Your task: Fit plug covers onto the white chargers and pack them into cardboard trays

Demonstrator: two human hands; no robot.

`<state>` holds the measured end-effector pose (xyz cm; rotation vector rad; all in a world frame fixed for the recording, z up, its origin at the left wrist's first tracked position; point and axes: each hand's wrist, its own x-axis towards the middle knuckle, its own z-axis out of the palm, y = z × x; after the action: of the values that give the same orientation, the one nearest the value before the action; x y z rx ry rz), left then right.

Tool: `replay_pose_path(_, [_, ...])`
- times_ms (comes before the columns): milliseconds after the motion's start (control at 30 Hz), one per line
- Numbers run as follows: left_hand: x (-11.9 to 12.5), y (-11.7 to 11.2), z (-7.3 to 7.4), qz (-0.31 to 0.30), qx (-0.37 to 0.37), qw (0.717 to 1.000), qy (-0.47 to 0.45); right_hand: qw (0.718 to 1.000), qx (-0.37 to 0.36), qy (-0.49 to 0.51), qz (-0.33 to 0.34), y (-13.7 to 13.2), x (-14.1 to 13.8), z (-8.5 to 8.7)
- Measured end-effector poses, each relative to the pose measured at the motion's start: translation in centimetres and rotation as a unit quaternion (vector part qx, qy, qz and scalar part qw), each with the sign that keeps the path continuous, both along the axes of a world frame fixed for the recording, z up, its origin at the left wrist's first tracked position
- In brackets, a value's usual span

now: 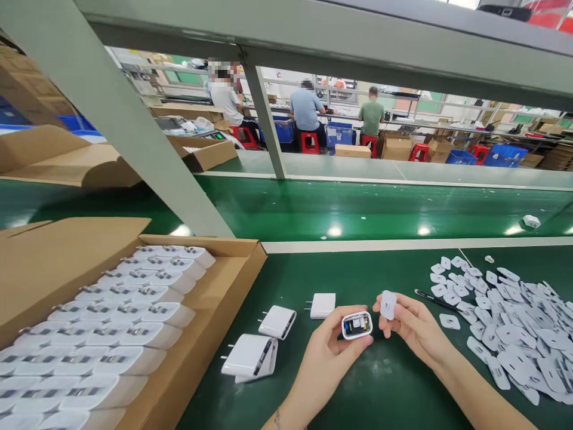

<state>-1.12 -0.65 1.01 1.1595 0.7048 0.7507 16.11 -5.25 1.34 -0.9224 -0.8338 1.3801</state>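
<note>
My left hand [329,352] is closed around a white charger housing [357,325], its open end facing me with circuit parts showing inside. Just to the right, my right hand [412,322] pinches a small white end cap [388,305] with a slot in it. The cap and housing are apart. Left of my hands lie several white plug chargers: one [323,306] near my left hand, another [277,322] beyond it, and a further one [249,356] resting on a white piece. A big pile of loose white end caps [514,334] spreads at the right.
A cardboard box [242,263] with rows of white chargers [134,328] stands at the left. Black tweezers [436,300] lie beside the cap pile. A slanted metal post [147,119] rises behind the box. Beyond the green conveyor belt [380,209], several people sit at benches.
</note>
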Motion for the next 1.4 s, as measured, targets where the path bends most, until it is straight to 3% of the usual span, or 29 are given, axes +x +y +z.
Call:
replay_pose_path(167, [-0.1, 0.3, 0.0, -0.039, -0.047, 0.998, -0.019, 0.999, -0.026, -0.022, -0.034, 0.0, 1.3, -0.2])
replay_pose_path(367, [-0.2, 0.5, -0.7, -0.051, 0.001, 0.998, 0.035, 0.994, -0.058, 0.003, -0.093, 0.3, 1.8, -0.2])
replay_pose_path(500, [-0.2, 0.6, -0.4, -0.044, 0.016, 0.997, 0.059, 0.99, -0.092, -0.035, -0.098, 0.5, 1.9, -0.9])
replay_pose_path(700, [-0.1, 0.4, 0.1, -0.045, 0.03, 0.996, 0.077, 0.982, -0.072, -0.124, -0.12, 0.2, 1.8, -0.8])
replay_pose_path(933, [0.1, 0.0, 0.8, -0.036, 0.078, 0.992, 0.096, 0.989, -0.057, -0.11, -0.085, 0.1, 2.0, -0.5])
replay_pose_path(1033, [0.2, -0.1, 0.9, -0.032, 0.102, 0.988, 0.11, 0.986, -0.026, -0.15, -0.063, -0.2, 1.8, -0.1])
replay_pose_path(1100, [0.3, -0.1, 0.8, -0.027, 0.11, 0.986, 0.12, 0.972, 0.027, -0.229, -0.054, -0.7, 1.4, 0.2])
replay_pose_path(1233, [0.6, -0.2, 0.4, -0.024, 0.109, 0.985, 0.13, 0.898, 0.177, -0.396, -0.067, -1.7, 0.1, 0.6])
replay_pose_path(1300, [0.7, -0.3, 0.4, -0.024, 0.11, 0.985, 0.133, 0.872, 0.232, -0.425, -0.067, -1.8, -0.5, 0.5])
replay_pose_path(1400, [0.9, -0.5, 0.4, -0.021, 0.112, 0.985, 0.131, 0.856, 0.265, -0.438, -0.071, -1.7, -1.0, 0.3])
